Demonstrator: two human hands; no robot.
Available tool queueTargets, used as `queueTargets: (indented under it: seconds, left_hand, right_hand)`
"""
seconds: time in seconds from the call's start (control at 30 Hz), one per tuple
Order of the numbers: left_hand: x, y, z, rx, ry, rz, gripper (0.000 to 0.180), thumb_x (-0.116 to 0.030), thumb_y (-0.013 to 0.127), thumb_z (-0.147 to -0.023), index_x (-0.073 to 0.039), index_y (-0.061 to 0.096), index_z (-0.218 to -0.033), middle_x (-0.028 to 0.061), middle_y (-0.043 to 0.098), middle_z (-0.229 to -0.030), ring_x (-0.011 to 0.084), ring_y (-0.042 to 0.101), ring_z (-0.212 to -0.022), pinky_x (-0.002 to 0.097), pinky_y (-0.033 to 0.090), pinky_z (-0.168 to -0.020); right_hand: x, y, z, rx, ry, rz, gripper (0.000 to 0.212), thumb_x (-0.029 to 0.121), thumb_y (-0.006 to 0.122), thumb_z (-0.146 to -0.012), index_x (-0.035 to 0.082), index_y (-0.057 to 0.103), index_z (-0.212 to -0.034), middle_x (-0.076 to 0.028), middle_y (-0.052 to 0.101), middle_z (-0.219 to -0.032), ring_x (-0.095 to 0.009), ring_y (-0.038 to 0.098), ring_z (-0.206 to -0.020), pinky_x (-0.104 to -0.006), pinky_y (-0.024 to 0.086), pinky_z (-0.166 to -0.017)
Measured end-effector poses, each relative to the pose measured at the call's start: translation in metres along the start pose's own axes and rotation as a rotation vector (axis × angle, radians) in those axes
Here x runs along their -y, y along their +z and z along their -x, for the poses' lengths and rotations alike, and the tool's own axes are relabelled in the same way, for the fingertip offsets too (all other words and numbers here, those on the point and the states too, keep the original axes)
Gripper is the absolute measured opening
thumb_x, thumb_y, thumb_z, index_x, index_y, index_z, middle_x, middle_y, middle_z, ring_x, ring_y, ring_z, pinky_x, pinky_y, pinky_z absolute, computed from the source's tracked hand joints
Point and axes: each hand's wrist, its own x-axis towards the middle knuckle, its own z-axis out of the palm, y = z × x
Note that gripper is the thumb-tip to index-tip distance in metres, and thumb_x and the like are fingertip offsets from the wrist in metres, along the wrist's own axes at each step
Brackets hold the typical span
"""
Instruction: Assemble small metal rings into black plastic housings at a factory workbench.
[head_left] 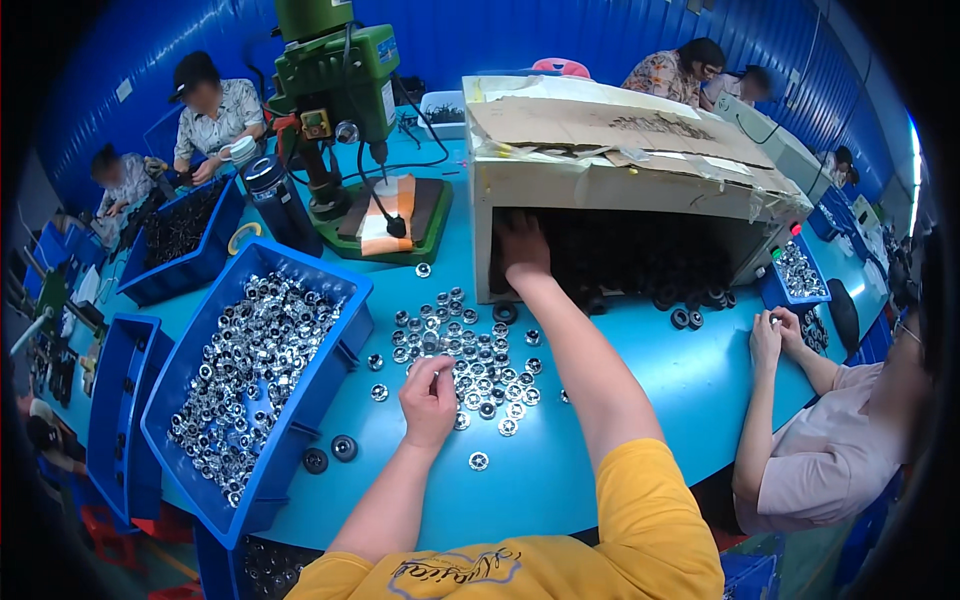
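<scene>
My left hand is closed, fingers curled, above a spread of small silver wheel hubs on the table; what it pinches, if anything, is hidden. My right arm reaches forward into the open front of a white box topped with worn cardboard. Inside its left side, my right hand has its fingers stretched out in the shadow, fingertips hard to see. Small black rubber tyres fill the dark inside and spill out at its front edge. One lone hub lies nearer to me.
To the left stands a blue bin full of silver hubs, with two dark wheels beside it. A green drill press and a dark flask stand behind. A co-worker's hands are at right, by a small blue tray.
</scene>
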Motion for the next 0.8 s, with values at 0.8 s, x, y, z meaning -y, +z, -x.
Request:
queueTargets:
  seconds: [0.8]
  left_hand:
    - [0.005,0.004,-0.001,0.015,-0.061,0.051,0.012,0.007,0.065,-0.093,-0.002,0.072,-0.099,0.0038,0.064,-0.085,0.0067,0.054,-0.06,0.0224,0.04,-0.052]
  right_hand:
    - [-0.026,0.045,-0.048,-0.208,-0.071,0.133,0.033,0.013,0.051,-0.096,0.005,0.07,-0.122,-0.02,0.066,-0.129,-0.035,0.061,-0.122,-0.0482,0.044,-0.109]
